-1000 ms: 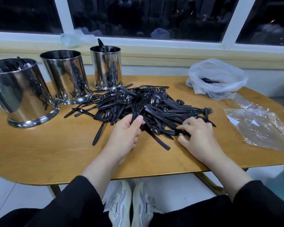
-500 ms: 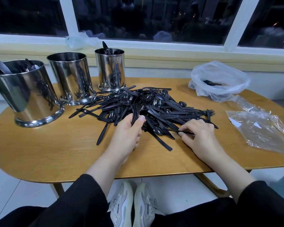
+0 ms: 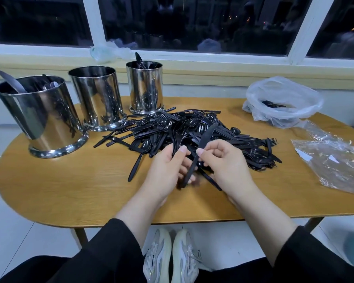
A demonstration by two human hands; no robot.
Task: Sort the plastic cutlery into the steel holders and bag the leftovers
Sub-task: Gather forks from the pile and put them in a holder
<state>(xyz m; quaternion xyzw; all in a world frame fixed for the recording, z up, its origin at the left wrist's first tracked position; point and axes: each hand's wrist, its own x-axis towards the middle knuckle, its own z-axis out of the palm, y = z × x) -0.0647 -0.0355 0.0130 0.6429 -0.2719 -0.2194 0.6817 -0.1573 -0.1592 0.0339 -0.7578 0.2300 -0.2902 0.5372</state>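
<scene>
Both hands lifted off pile | right hand [image 3: 225, 164] fingers pinch knife [image 3: 202, 146] | left hand [image 3: 168, 168] grips fork [image 3: 177, 137]

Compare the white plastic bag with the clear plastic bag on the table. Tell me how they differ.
The white bag stands open and bunched up at the far right of the table; the clear bag lies flat nearer the front edge. The white bag is milky and holds a few black pieces; the clear bag is see-through, and no cutlery shows in it. Both are crinkled thin plastic, untouched by either hand.
</scene>
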